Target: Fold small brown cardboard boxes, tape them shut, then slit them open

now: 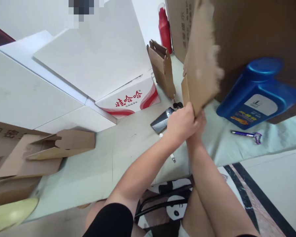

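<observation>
Both hands meet at the lower end of a torn-edged piece of brown cardboard (199,75) that stands up over the table. My left hand (181,121) is closed around its lower left edge. Close against it, my right hand (199,126) grips the bottom from the right, its fingers partly hidden. Just left of my left hand lies a dark, glossy tapered object (161,121), with small black round items (178,105) behind it. A thin white stick-like item (172,158) shows partly beneath my left forearm.
A blue jug (256,95) and a purple-handled tool (246,134) are at right. A large carton (179,29), red bottle (164,29) and small cardboard box (162,67) stand behind. White boxes (130,98) line the back left; folded cardboard (74,143) lies on the pale-green-covered table (101,171).
</observation>
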A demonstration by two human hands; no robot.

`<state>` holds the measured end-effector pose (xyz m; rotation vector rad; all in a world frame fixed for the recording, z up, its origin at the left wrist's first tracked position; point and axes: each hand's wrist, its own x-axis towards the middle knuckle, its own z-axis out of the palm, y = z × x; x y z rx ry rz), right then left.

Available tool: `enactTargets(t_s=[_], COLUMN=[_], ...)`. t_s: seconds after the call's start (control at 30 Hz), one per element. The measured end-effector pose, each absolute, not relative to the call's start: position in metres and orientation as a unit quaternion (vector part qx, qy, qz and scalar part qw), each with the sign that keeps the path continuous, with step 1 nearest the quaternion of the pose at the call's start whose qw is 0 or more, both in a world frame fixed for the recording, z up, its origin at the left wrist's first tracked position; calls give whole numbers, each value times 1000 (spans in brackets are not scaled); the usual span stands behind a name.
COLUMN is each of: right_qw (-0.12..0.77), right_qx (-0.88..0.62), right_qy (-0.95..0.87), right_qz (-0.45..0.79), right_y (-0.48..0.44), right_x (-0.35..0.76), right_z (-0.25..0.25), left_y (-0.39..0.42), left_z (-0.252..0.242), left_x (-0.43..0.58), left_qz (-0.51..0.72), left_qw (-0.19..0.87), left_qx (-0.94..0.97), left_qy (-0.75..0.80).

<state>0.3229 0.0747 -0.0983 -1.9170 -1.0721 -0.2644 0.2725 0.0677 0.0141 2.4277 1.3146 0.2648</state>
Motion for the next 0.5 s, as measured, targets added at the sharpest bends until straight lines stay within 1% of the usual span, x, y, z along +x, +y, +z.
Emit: enactTargets(t_s=[0.1,0.17,0.37,0.5], right_qw=[562,613,627,633], right_qx=[-696,-647,-650,-645], right_qy=[-444,-454,-421,-411], right_qz=[-46,-3,87,122], right_y=[77,74,69,70], right_x=[334,336,334,332], right_z=[-101,-100,-98,-96], left_y=[93,110,166,206], left_z=[6,-1,-19,-31], left_x=[277,281,315,345], left_qz=[120,160,257,262], left_qw=[188,199,207,249], left_qx=[847,839,785,746], left_qy=[483,480,524,559])
